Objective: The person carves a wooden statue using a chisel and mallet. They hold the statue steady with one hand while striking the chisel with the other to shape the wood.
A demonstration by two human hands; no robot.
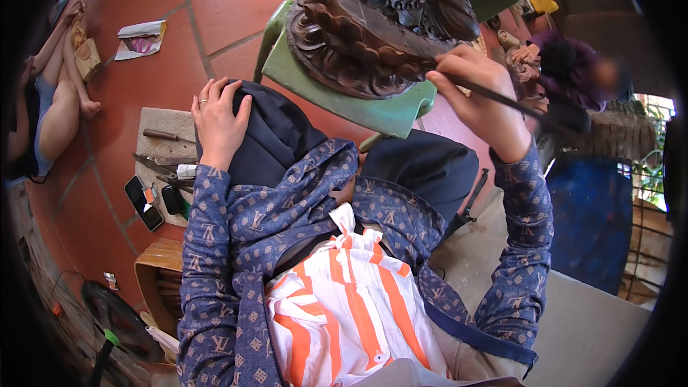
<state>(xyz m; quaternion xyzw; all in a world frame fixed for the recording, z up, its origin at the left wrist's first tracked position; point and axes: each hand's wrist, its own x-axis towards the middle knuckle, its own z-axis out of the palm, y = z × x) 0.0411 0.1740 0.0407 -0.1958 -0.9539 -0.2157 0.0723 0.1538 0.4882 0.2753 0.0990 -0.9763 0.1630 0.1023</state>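
A dark brown carved wooden statue (358,36) with a petal-edged base rests on a green plastic chair (315,89) in front of my knees. Beside the base's lower right, my right hand (476,89) is closed round a long, dark, thin tool (512,105). One end of this tool is close to the carving and the other points out to the right; its exact kind is unclear. My left hand (219,116), with a ring on it, lies with fingers apart on my dark-trousered left knee (269,118).
Left of my knee, a mat (161,125) carries a wooden-handled tool (161,134) and other tools. A phone (143,203) and cardboard box (159,254) are nearer. One person (54,104) sits far left, another (573,72) at right. A paper packet (140,39) lies on red tiles.
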